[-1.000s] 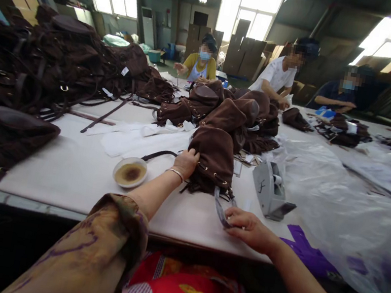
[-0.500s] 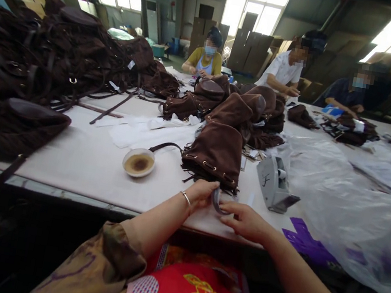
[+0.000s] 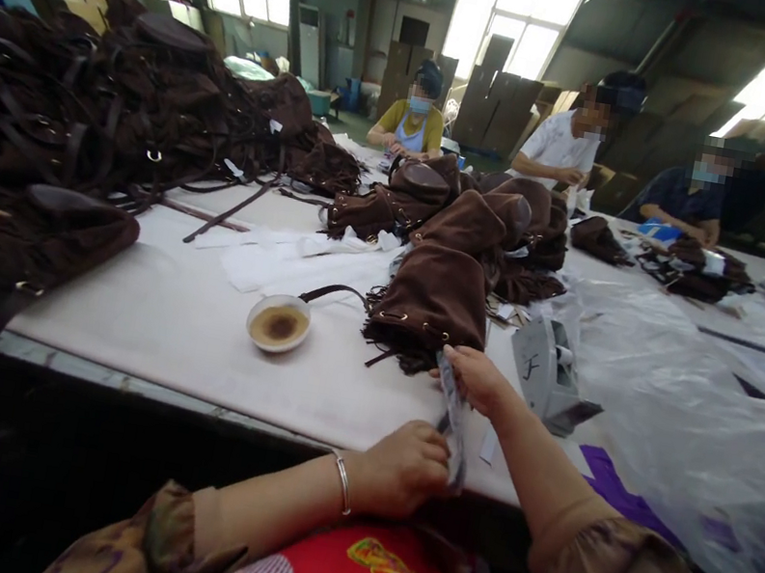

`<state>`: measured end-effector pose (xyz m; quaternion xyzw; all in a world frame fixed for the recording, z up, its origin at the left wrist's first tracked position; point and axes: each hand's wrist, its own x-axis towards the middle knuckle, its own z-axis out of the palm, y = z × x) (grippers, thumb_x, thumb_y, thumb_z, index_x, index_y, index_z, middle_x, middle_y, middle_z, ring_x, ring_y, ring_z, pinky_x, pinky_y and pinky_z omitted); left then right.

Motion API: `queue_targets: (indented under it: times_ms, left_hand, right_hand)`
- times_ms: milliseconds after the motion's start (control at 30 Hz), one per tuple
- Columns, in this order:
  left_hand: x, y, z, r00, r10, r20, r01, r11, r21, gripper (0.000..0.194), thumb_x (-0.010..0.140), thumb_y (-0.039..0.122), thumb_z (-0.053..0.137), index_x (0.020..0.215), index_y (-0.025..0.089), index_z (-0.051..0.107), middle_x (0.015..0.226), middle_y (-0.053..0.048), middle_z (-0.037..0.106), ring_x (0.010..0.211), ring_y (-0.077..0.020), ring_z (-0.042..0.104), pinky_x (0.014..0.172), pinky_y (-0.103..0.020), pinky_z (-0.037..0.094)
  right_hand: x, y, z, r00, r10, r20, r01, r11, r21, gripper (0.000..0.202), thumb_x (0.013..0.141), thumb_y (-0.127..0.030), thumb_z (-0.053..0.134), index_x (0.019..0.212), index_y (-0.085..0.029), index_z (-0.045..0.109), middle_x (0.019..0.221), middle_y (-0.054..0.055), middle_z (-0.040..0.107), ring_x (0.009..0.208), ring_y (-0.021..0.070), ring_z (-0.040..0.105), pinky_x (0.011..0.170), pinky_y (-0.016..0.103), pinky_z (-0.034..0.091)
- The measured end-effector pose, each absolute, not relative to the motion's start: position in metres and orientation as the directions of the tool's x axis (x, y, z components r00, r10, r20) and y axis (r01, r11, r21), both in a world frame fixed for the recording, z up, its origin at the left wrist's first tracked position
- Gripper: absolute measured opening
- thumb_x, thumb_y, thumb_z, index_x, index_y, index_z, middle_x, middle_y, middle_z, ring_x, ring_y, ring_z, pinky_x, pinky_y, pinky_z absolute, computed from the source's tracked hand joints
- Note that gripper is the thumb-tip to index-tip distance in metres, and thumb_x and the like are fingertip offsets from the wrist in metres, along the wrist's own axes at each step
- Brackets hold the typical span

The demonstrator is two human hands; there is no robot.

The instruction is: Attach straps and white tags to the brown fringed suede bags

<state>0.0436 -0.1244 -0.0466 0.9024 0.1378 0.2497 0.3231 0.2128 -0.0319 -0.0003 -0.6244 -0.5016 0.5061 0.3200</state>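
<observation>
A brown drawstring bag (image 3: 436,295) lies on the table with its eyeletted, fringed opening toward me. My right hand (image 3: 477,379) pinches the upper end of a thin greyish strip (image 3: 453,401) close to that opening. Lower down, near the table's front edge, my left hand (image 3: 405,466) is closed round the same strip, a bracelet on its wrist. The strip looks crinkled and partly see-through, with something dark beside it; its exact kind is unclear. A dark strap (image 3: 334,291) runs from the bag toward a white bowl (image 3: 278,323) of brownish stuff.
A grey tape dispenser (image 3: 548,373) stands right of the bag, beside clear plastic sheeting (image 3: 686,445). More brown bags (image 3: 467,218) lie behind, and a tall heap (image 3: 128,97) fills the left. Several people work across the table (image 3: 186,322); another person's hand touches a bag (image 3: 45,240) at left.
My left hand has drawn down toward me, and my right hand has risen to the bag's opening. The strip, curled before, now stretches between them. The bag at far left has shifted slightly.
</observation>
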Motion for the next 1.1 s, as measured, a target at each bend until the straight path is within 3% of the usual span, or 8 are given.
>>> queue_targets:
  times_ms: [67, 167, 300, 467, 733, 867, 1000, 1100]
  left_hand:
    - [0.041, -0.129, -0.047, 0.894, 0.298, 0.334, 0.059, -0.818, 0.572, 0.013, 0.082, 0.018, 0.055, 0.088, 0.02, 0.067, 0.091, -0.01, 0.069, 0.104, -0.0244, 0.058, 0.101, -0.042, 0.036]
    - [0.04, -0.121, -0.041, 0.887, 0.354, 0.296, 0.034, -0.69, 0.724, 0.028, 0.075, 0.017, 0.061, 0.102, 0.02, 0.069, 0.107, -0.01, 0.069, 0.108, -0.0244, 0.059, 0.101, -0.04, 0.04]
    - [0.033, -0.088, -0.03, 0.735, 0.673, 0.079, -0.011, -0.106, 0.994, 0.046, 0.076, 0.028, 0.065, 0.121, 0.018, 0.062, 0.122, -0.011, 0.065, 0.11, -0.0245, 0.06, 0.094, -0.037, 0.048]
    - [0.035, -0.043, -0.023, 0.489, 0.835, -0.251, -0.247, 0.409, 0.878, 0.047, 0.077, 0.047, 0.072, 0.109, 0.014, 0.06, 0.105, -0.014, 0.068, 0.091, -0.0232, 0.069, 0.079, -0.037, 0.054]
    - [0.042, -0.016, -0.007, 0.372, 0.844, -0.386, -0.366, 0.516, 0.775, 0.023, 0.083, 0.023, 0.068, 0.101, 0.015, 0.056, 0.092, -0.006, 0.067, 0.072, -0.0152, 0.069, 0.064, -0.028, 0.057]
    - [0.023, -0.04, -0.007, 0.342, 0.799, -0.495, -0.246, 0.584, 0.773, 0.013, 0.088, 0.023, 0.062, 0.09, 0.013, 0.054, 0.078, -0.003, 0.062, 0.047, -0.0029, 0.048, 0.041, -0.013, 0.038]
    - [-0.02, -0.088, -0.01, 0.375, 0.772, -0.513, -0.131, 0.592, 0.795, 0.026, 0.087, 0.036, 0.063, 0.099, 0.014, 0.057, 0.064, 0.006, 0.044, 0.04, 0.0004, 0.027, 0.036, -0.012, 0.019]
    - [-0.069, -0.124, -0.009, 0.383, 0.752, -0.537, -0.073, 0.604, 0.794, 0.035, 0.085, 0.042, 0.065, 0.106, 0.015, 0.058, 0.064, 0.008, 0.037, 0.041, -0.0001, 0.023, 0.037, -0.013, 0.016]
  right_hand:
    - [0.215, -0.036, 0.001, -0.01, 0.941, -0.338, 0.234, -0.326, -0.916, 0.018, 0.081, -0.036, 0.053, 0.081, -0.019, 0.048, 0.067, 0.0, 0.056, 0.058, 0.0125, 0.057, 0.05, 0.021, 0.041]
    - [0.219, -0.05, 0.005, 0.021, 0.94, -0.34, 0.21, -0.337, -0.918, 0.016, 0.075, -0.028, 0.056, 0.084, -0.016, 0.054, 0.073, 0.002, 0.06, 0.045, 0.0069, 0.045, 0.042, 0.019, 0.032]
    - [0.234, -0.091, 0.013, -0.146, 0.956, -0.253, 0.387, -0.18, -0.904, 0.028, 0.075, -0.026, 0.058, 0.1, -0.016, 0.064, 0.07, -0.002, 0.06, 0.046, 0.0076, 0.044, 0.043, 0.019, 0.034]
    - [0.247, -0.156, 0.024, -0.527, 0.815, -0.24, 0.529, 0.093, -0.843, 0.022, 0.086, -0.025, 0.052, 0.093, -0.019, 0.072, 0.076, 0.0, 0.065, 0.068, 0.0126, 0.057, 0.064, 0.021, 0.044]
    - [0.237, -0.201, 0.009, -0.765, 0.556, -0.326, 0.515, 0.221, -0.828, 0.022, 0.081, -0.012, 0.05, 0.079, -0.02, 0.071, 0.068, -0.002, 0.061, 0.068, 0.012, 0.055, 0.067, 0.02, 0.04]
    - [0.244, -0.201, 0.006, -0.801, 0.489, -0.346, 0.496, 0.218, -0.841, 0.028, 0.079, -0.01, 0.049, 0.083, -0.021, 0.074, 0.07, -0.002, 0.064, 0.068, 0.0125, 0.057, 0.07, 0.021, 0.042]
    - [0.251, -0.194, 0.012, -0.755, 0.601, -0.262, 0.493, 0.257, -0.831, 0.028, 0.082, -0.018, 0.055, 0.103, -0.023, 0.073, 0.094, 0.003, 0.072, 0.087, 0.0166, 0.063, 0.081, 0.024, 0.045]
    - [0.261, -0.178, 0.011, -0.546, 0.829, -0.123, 0.516, 0.217, -0.829, 0.025, 0.087, -0.031, 0.057, 0.102, -0.021, 0.073, 0.098, 0.006, 0.073, 0.091, 0.0194, 0.065, 0.084, 0.028, 0.048]
